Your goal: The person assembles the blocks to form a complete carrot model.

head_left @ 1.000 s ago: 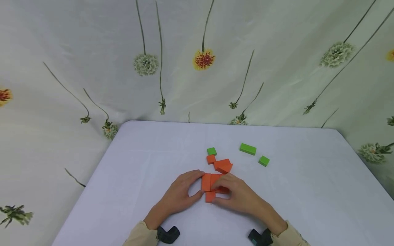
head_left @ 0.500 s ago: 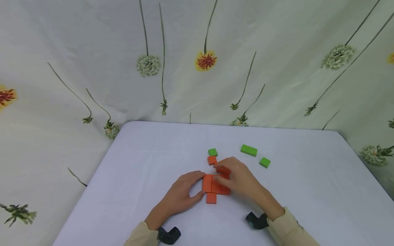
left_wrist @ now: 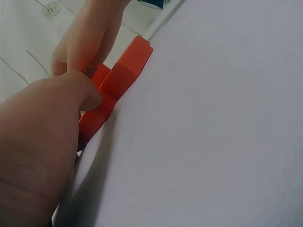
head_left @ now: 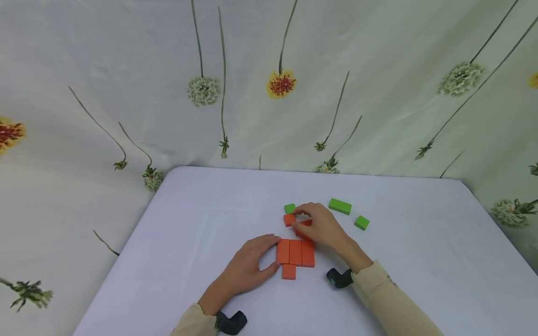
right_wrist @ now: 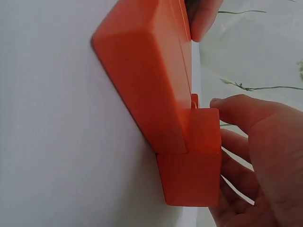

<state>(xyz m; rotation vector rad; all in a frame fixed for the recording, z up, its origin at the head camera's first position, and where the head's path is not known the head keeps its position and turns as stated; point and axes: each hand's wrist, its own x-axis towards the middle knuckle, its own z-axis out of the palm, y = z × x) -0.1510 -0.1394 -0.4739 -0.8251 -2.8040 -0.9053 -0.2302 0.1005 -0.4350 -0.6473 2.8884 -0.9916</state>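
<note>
Three oblong orange blocks lie side by side on the table, with a smaller orange block against their near edge. My left hand holds the leftmost oblong block, its thumb at the near end and a finger at the far end. In the left wrist view the thumb presses at the corner beside the small block. Behind the row, my right hand curls round another orange block, thumb on the near side and fingers beyond. Much of that block is hidden by the hand. A small orange block lies left of its fingertips.
Beyond the orange blocks lie a small green block, an oblong green block and another small green block. A white cloth covers the table. A flower-patterned curtain hangs behind its far edge.
My right hand has left the near right part of the row and moved away from me to the orange blocks behind it. The left hand has stayed by the row.
</note>
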